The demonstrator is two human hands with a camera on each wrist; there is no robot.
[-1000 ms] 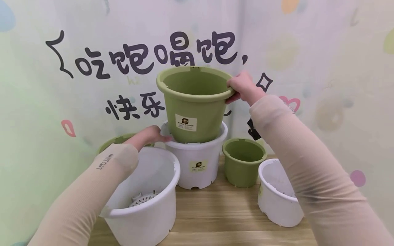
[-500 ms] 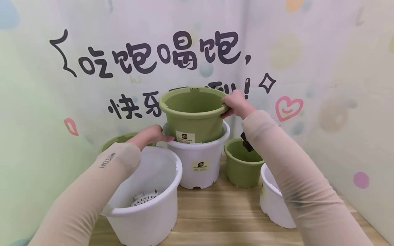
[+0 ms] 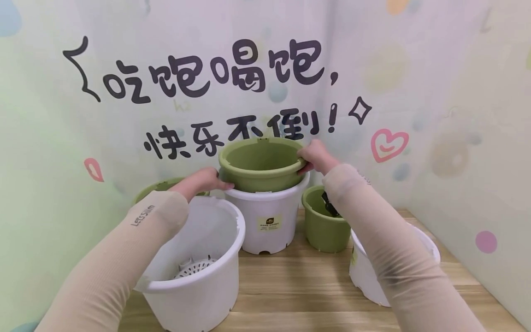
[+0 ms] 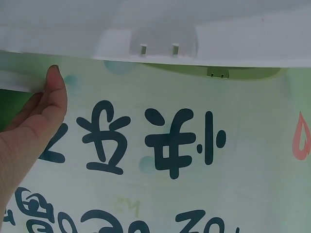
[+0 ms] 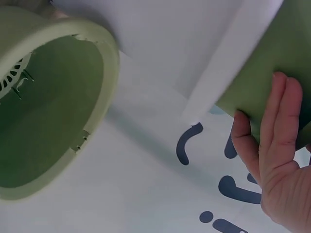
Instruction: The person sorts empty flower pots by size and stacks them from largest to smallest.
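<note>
A green flowerpot (image 3: 261, 180) sits most of the way down inside a white flowerpot (image 3: 244, 221) at the back middle; only its rim and upper wall show. My right hand (image 3: 317, 157) grips the green pot's rim at its right side, with the fingers (image 5: 279, 111) against its outer wall in the right wrist view. At the white pot's left rim, my left hand (image 3: 203, 180) holds on, the thumb lying over the edge in the head view. The left wrist view shows the same hand (image 4: 41, 114) with its fingers at the white rim.
A large white flowerpot (image 3: 207, 299) stands front left, with another green pot (image 3: 155, 186) behind it, partly hidden by my left arm. To the right are a small green pot (image 3: 327, 233) and a low white pot (image 3: 367, 279) on the wooden table (image 3: 290, 295). Printed curtains hang behind.
My right hand has lowered the green pot into the white one, so its label is now hidden. The left hand has stayed at the white rim.
</note>
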